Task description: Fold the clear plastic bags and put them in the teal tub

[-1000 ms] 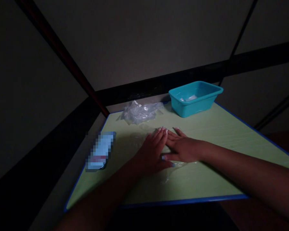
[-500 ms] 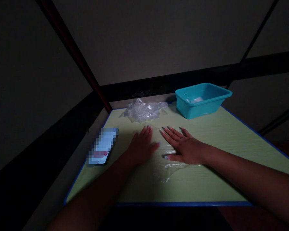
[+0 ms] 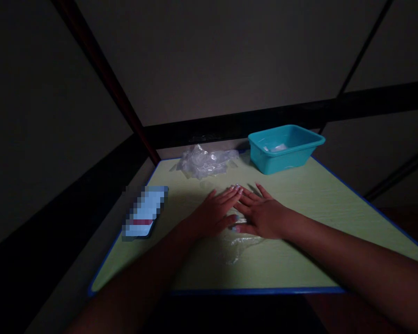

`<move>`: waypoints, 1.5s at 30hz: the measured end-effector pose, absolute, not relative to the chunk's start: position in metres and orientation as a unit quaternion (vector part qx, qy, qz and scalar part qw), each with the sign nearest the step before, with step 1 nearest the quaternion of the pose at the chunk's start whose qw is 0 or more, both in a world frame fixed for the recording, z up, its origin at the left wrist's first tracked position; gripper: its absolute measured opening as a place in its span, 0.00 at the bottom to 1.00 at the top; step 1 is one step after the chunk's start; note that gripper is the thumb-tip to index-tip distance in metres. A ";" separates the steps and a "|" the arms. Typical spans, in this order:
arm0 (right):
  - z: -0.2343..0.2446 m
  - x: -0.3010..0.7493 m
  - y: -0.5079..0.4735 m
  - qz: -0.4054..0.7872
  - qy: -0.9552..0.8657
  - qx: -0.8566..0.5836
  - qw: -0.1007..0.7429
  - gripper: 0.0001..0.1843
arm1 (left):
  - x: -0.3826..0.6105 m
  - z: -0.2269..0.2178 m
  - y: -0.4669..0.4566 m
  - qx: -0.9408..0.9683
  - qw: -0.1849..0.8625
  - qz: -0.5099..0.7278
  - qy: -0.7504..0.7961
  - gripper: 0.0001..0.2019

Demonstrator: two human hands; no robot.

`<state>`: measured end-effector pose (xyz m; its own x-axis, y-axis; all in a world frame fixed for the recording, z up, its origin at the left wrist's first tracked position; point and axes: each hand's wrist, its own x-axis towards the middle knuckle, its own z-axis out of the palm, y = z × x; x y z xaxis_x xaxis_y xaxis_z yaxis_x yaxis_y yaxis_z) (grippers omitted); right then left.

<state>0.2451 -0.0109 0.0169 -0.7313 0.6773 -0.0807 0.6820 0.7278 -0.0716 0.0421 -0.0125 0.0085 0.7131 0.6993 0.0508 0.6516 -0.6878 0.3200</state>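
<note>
A thin clear plastic bag (image 3: 235, 250) lies spread on the table, partly hidden under my hands. My right hand (image 3: 263, 215) rests flat on it with the fingers apart. Beside it, my left hand (image 3: 216, 213) is stretched out, palm down, its fingertips meeting or overlapping those of my right hand. Neither hand grips anything. Beyond them sits a crumpled heap of clear plastic bags (image 3: 204, 162).
The light green table (image 3: 316, 260) has a blue edge. A turquoise plastic basket (image 3: 282, 160) with something whitish inside stands at the back right. On the left lies a phone (image 3: 146, 211) with a lit, blurred screen. A wall (image 3: 230, 60) rises behind the table.
My left hand has slid right, so its fingertips now meet my right hand's. My right hand stays flat in about the same place. The view has shifted slightly.
</note>
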 end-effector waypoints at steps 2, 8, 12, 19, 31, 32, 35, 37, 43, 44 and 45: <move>0.023 0.246 -0.013 -0.024 0.929 0.370 0.016 0.43 | 0.042 0.006 -0.011 0.902 0.147 0.079 0.399 0.33; 0.023 0.239 -0.026 -0.017 0.929 0.370 0.009 0.46 | 0.033 0.007 -0.004 0.881 0.103 0.018 0.462 0.29; 0.013 0.237 -0.028 -0.089 0.928 0.360 0.044 0.48 | 0.020 0.006 0.002 0.843 0.068 -0.014 0.533 0.29; 0.014 0.240 -0.024 -0.126 0.930 0.345 0.032 0.48 | 0.009 0.010 -0.002 0.754 0.007 0.029 0.656 0.33; 0.014 0.246 -0.003 -0.114 0.905 0.407 0.041 0.42 | 0.020 0.000 -0.014 0.863 0.080 -0.038 0.498 0.56; 0.015 0.247 0.000 -0.113 0.894 0.431 0.045 0.43 | 0.019 -0.001 -0.014 0.863 0.077 -0.039 0.497 0.57; 0.017 0.250 0.007 -0.096 0.857 0.504 0.050 0.45 | 0.020 0.001 -0.014 0.861 0.074 -0.038 0.501 0.56; 0.016 0.251 0.009 -0.074 0.844 0.530 0.038 0.45 | 0.021 0.004 -0.015 0.858 0.068 -0.028 0.509 0.53; 0.011 0.247 -0.002 -0.069 0.917 0.391 -0.027 0.39 | 0.017 0.006 -0.012 0.852 0.050 0.023 0.521 0.28; 0.011 0.246 -0.005 -0.075 0.927 0.367 -0.025 0.39 | 0.015 0.005 -0.011 0.852 0.052 0.012 0.520 0.27; 0.012 0.244 -0.008 -0.081 0.934 0.348 -0.021 0.39 | 0.013 0.003 -0.010 0.852 0.053 0.001 0.520 0.26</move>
<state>0.2443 -0.0083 0.0120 -0.7568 0.6534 -0.0165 0.6465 0.7447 -0.1658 0.0132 -0.0096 0.0030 0.4585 0.8871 -0.0538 0.8869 -0.4529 0.0908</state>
